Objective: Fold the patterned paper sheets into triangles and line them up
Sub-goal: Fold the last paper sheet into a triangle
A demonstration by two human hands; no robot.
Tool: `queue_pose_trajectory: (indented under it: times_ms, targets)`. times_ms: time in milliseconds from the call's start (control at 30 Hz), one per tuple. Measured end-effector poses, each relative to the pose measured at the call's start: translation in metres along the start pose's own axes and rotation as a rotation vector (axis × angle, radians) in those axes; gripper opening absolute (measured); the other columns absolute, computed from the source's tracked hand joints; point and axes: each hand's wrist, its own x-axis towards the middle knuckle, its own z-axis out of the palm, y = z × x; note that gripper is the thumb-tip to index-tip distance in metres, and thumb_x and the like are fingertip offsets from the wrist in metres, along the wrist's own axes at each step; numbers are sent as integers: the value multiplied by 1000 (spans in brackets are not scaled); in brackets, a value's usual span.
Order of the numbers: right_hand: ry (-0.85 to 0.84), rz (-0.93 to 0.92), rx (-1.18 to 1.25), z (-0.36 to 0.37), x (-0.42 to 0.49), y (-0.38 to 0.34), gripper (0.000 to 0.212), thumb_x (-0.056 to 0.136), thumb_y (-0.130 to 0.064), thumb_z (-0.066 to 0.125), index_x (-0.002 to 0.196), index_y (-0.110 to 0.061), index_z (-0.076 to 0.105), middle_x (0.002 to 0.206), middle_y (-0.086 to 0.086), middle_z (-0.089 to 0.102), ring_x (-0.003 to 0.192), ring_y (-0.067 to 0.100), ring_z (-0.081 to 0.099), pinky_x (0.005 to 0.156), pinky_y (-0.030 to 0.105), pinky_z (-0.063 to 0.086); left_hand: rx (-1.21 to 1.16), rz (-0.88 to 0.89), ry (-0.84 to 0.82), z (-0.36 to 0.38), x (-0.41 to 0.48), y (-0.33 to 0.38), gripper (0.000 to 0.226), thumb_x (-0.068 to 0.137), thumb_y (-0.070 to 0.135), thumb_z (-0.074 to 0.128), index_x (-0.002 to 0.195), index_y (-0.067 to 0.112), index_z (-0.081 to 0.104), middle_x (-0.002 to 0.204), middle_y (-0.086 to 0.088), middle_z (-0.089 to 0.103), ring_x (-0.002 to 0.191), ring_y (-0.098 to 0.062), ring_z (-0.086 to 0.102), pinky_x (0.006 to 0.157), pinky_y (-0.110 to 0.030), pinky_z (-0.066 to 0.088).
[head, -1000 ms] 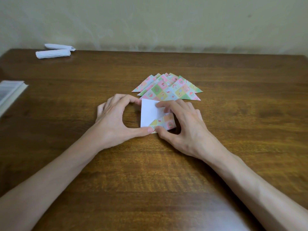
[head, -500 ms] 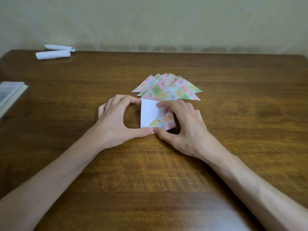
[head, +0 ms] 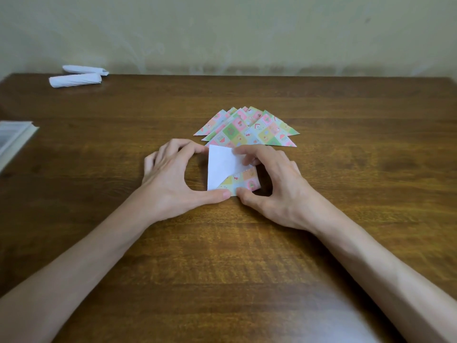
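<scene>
A small paper sheet lies on the wooden table, white side up, with its near right corner folded over so a patterned strip shows. My left hand pinches the sheet's left edge between forefinger at the far corner and thumb at the near corner. My right hand pinches the folded right part, fingers on top and thumb at the near edge. Just beyond the sheet lie several patterned folded triangles, overlapping in a fan.
Two white paper rolls lie at the table's far left corner. A stack of white sheets or a book sits at the left edge. A pale wall runs behind the table.
Almost nothing has moved. Both hands keep their hold on the sheet, and the patterned flap sits slightly further over the white side.
</scene>
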Motion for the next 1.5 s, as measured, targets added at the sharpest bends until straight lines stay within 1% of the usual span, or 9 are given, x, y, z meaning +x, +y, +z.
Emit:
queue_pose_trajectory:
  times_ms: [133,333,567,667,767,900,1000,1333,1500]
  targets:
    - [-27,5,-4,0,1,-2,63,88,-37,72,143,-40,42,126,-15,50,123,9,43,109,36,30,-19,-24,21,2,1,3,84,50,88,63,123,53,38,130,29,27,133,5,18,116,-30,12]
    - [5,16,24,4,-1,-3,63,78,-43,54,141,-38,43,120,-18,50,120,5,43,102,30,28,7,4,61,6,2,-1,90,50,97,67,123,53,39,133,25,33,139,0,23,112,-26,10]
    - [-36,17,117,-1,-3,-1,68,84,-27,58,147,-37,34,124,-14,48,124,4,42,110,34,28,13,-24,42,4,2,1,91,53,88,63,132,48,42,136,25,31,138,1,20,113,-29,12]
    - [-72,37,184,-8,-2,1,81,88,-9,64,154,-35,24,128,-11,47,127,4,42,116,38,26,13,-44,21,3,2,2,90,54,86,65,133,50,40,143,22,31,137,2,18,116,-33,15]
    - [-121,20,172,-11,0,0,94,89,-6,65,158,-40,9,129,-9,42,127,6,42,110,35,22,18,-64,10,2,2,5,96,52,86,63,137,48,41,147,20,31,136,2,17,117,-34,15]
    - [-139,13,202,-15,3,7,102,89,-6,69,158,-45,5,133,-7,39,125,5,45,115,50,34,18,-84,-11,1,2,7,100,50,87,60,139,47,40,150,18,30,143,-4,18,120,-36,13]
    - [-157,24,211,-18,5,10,104,88,-4,70,157,-46,5,136,-4,40,126,2,47,116,56,33,22,-98,-21,-1,2,8,101,50,86,60,140,47,40,152,17,29,145,-7,17,121,-38,14]
    - [-163,28,233,-17,6,12,101,84,-16,68,158,-45,5,137,-8,38,126,-3,47,118,58,30,-61,-90,-119,-12,-1,8,90,50,79,67,131,53,36,152,21,26,147,-10,15,121,-39,15]
    - [-72,52,224,-9,4,5,94,92,-24,73,160,-37,10,135,-11,39,120,-3,46,118,49,31,-66,-85,-95,-10,-2,6,91,50,81,67,131,53,37,147,23,28,145,-8,16,117,-35,17]
